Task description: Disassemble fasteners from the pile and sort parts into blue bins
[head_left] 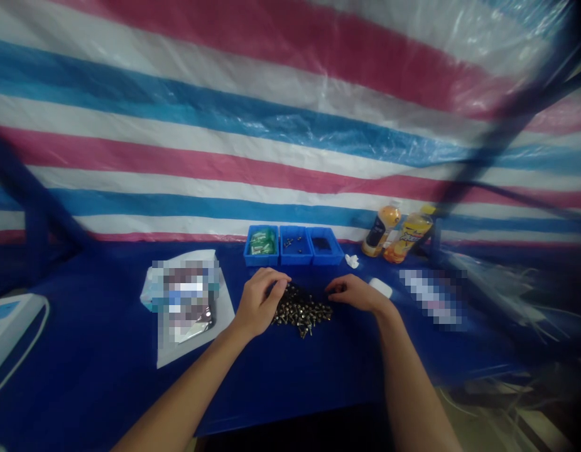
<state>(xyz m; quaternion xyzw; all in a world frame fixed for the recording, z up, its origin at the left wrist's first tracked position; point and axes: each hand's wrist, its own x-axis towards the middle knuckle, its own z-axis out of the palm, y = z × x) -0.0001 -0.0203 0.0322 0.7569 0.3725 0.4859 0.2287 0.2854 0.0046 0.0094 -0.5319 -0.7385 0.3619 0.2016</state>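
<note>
A loose heap of small metal pieces (pixel 303 314), brassy and dark, possibly screws, lies on the blue table in front of me. My left hand (pixel 260 301) rests against the heap's left side, thumb and forefinger tips close together over its far edge. Whatever is between those fingertips is too small to tell. To the right of the heap, my right hand (pixel 353 292) sits low over the table with its fingers curled and the tips near the thumb. I cannot make out anything in its grip.
Behind the heap stand three blue bins: one with green packets (pixel 262 243), a middle bin (pixel 296 258) with a few small pieces, and a right bin (pixel 328 259) with dark contents. Two drink bottles (pixel 406 238), crumpled tissue (pixel 352 260), a white case (pixel 380 288) and a white bag (pixel 219 307) surround them.
</note>
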